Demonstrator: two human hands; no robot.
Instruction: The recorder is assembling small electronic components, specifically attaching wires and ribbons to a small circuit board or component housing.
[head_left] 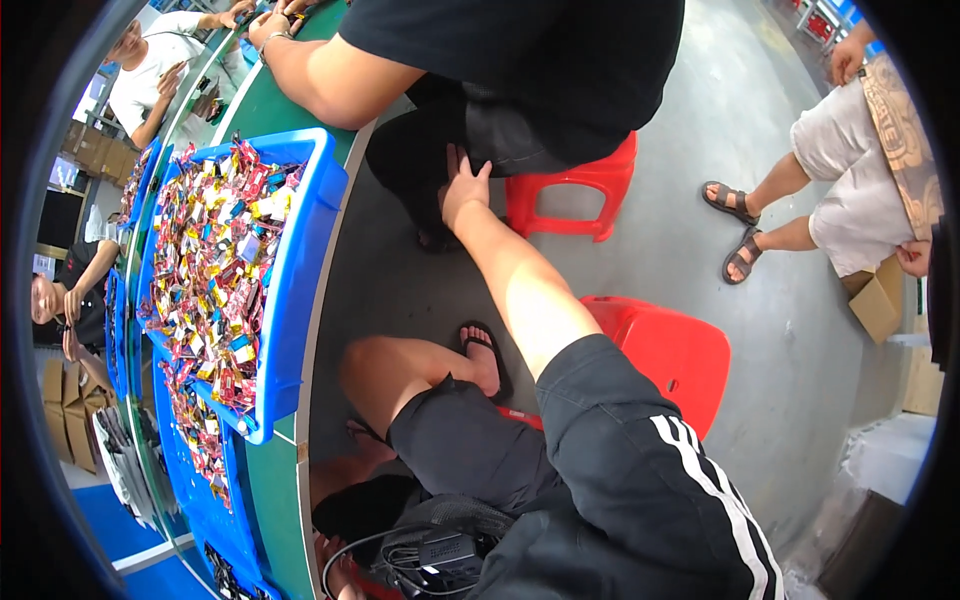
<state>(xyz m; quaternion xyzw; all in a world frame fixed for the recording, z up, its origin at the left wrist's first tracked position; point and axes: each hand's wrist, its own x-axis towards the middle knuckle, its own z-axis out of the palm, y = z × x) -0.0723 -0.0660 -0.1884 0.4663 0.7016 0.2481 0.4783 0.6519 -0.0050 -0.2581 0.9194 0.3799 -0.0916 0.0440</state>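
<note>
Against neighbour's black shorts, right-hand fingers.

Right arm is stretched straight forward, black sleeve with white stripes at the shoulder, bare forearm beyond it. Right hand is palm down, fingers loosely spread and extended, nothing gripped. Left hand is barely visible at the lower edge, mostly hidden, so its pose can't be told; bare knee bent between the two.
</note>
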